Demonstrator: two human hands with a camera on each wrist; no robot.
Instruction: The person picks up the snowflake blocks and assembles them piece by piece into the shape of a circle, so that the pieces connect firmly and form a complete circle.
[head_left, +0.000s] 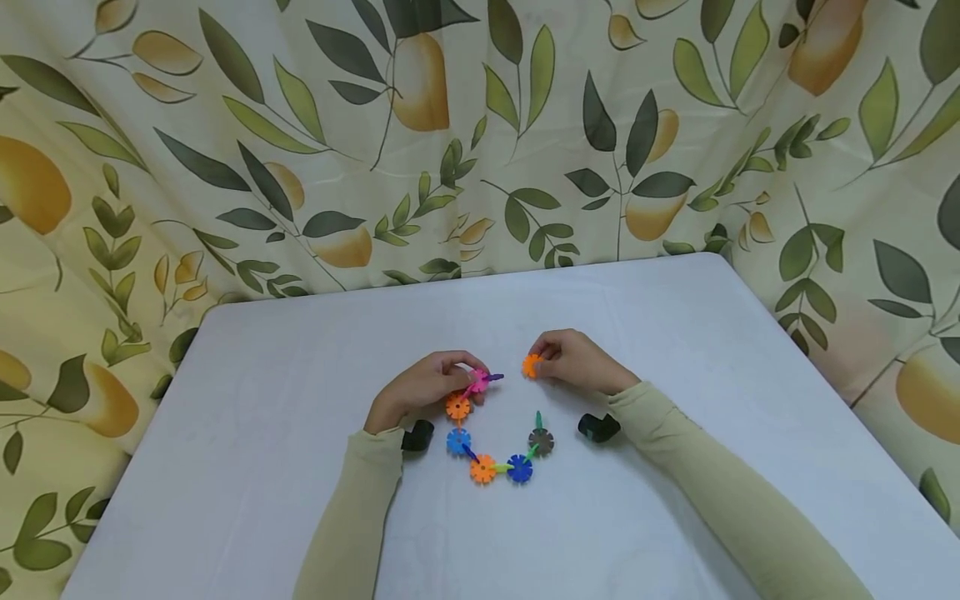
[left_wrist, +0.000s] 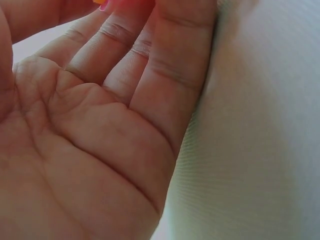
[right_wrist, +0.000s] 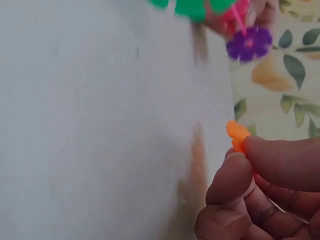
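My left hand (head_left: 423, 380) pinches a pink notched flower disc (head_left: 480, 382) near one end of a curved chain of interlocking discs. Beyond the pink one, a purple disc (right_wrist: 249, 44) stands edge-on at that end. From there the chain curves through an orange disc (head_left: 458, 407), a light blue disc (head_left: 458, 442), another orange disc (head_left: 483, 469), a dark blue disc (head_left: 519, 469) and a grey-brown disc (head_left: 541, 441), finishing with an upright green disc (head_left: 538, 420). Thumb and fingers of my right hand (head_left: 579, 361) pinch a loose orange disc (right_wrist: 237, 131), apart from the chain.
A white-covered table (head_left: 285, 500) lies under everything. Black wrist devices (head_left: 598, 427) sit beneath both sleeve cuffs. Behind and beside the table hangs a leaf-patterned curtain (head_left: 465, 217).
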